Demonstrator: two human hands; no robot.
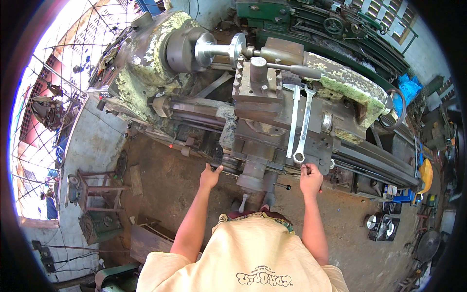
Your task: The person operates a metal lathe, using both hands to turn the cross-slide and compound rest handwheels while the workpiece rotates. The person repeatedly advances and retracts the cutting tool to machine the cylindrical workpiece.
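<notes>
A large metal lathe stands before me, and both my hands are at the front of its carriage. My left hand [210, 178] is closed at the left edge of a dark handwheel [230, 164], thumb on top. My right hand [311, 181] is closed at the carriage's right front; what its fingers hold is hidden. Just beyond it, a combination wrench [306, 124] and a steel vernier caliper [293, 121] lie side by side on the carriage. A shiny spool-shaped metal workpiece [220, 50] sits between the chuck [182, 49] and the tailstock [284, 51].
The square tool post [258, 87] carries a long handle [306, 72] pointing right. A ball-ended lever [283, 186] sticks out between my hands. A green machine [335, 27] stands behind the lathe. Left is a wooden stool [99, 192]; a black tray [384, 227] lies on the floor at right.
</notes>
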